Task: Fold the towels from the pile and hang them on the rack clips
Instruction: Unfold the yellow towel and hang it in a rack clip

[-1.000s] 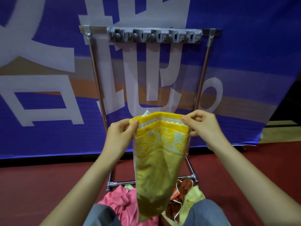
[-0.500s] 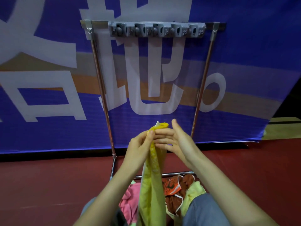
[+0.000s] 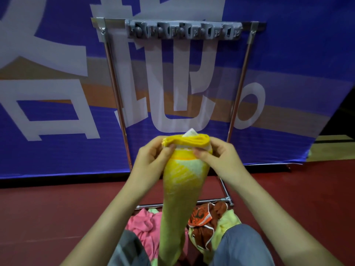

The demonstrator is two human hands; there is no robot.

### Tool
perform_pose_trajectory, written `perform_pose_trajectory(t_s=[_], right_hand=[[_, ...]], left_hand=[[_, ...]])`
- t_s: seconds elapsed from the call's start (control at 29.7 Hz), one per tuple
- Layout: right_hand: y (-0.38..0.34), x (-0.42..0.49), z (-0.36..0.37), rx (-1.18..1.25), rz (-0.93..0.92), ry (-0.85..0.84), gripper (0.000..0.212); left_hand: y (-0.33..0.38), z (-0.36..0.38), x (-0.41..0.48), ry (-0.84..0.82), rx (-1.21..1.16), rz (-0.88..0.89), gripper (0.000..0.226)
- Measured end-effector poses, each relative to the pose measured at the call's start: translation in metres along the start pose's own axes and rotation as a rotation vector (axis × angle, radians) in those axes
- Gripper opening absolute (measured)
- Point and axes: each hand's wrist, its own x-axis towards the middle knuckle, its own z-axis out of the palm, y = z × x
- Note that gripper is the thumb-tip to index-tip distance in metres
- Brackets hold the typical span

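The person holds a folded yellow towel with a pale pattern (image 3: 182, 181) up in front of the chest. The left hand (image 3: 151, 160) pinches the top of the towel on its left side, and the right hand (image 3: 217, 156) pinches the top on its right side. Both sets of fingers are closed tight on the thick folded top edge, with a small white tag poking out above it. The towel hangs long and narrow, straight down from the hands, and its bottom end reaches down between the person's knees.

The grey strip of plastic clips (image 3: 183, 31) sits on the top bar of the shiny metal rack (image 3: 115, 93). It is well above the hands and right over them, so the top of the towel likely has to go straight up to reach a clip. No clip holds a towel yet. Both hands are about the same way from the clips, so either could push the edge in.

A pile of towels in pink, brown-red and pale green (image 3: 199, 217) lies on the red floor (image 3: 57, 204) near the foot of the rack, still waiting to be folded
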Motion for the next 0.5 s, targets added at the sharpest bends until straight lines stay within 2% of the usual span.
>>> perform_pose_trajectory(t_s=[0.07, 0.13, 0.2, 0.3, 0.4, 0.5], right_hand=[[0.013, 0.003, 0.005, -0.126, 0.058, 0.012, 0.005], [0.026, 0.001, 0.013, -0.186, 0.102, 0.027, 0.017], [0.017, 0.002, 0.011, -0.14, 0.045, 0.063, 0.015], [-0.01, 0.018, 0.004, -0.039, -0.024, 0.112, 0.01], [-0.021, 0.021, 0.007, 0.013, -0.058, 0.167, 0.008], [-0.03, 0.016, 0.012, 0.117, -0.068, 0.18, 0.007]], left_hand=[[-0.016, 0.001, -0.002, -0.009, 0.043, -0.098, 0.01], [-0.027, 0.003, -0.012, -0.02, 0.139, -0.119, 0.01], [-0.016, -0.003, -0.008, 0.012, 0.123, -0.044, 0.006], [0.009, -0.011, 0.015, 0.045, 0.16, 0.059, 0.012], [0.018, -0.005, 0.021, 0.11, 0.124, 0.047, 0.018], [0.021, -0.004, 0.019, 0.141, 0.017, 0.007, 0.013]])
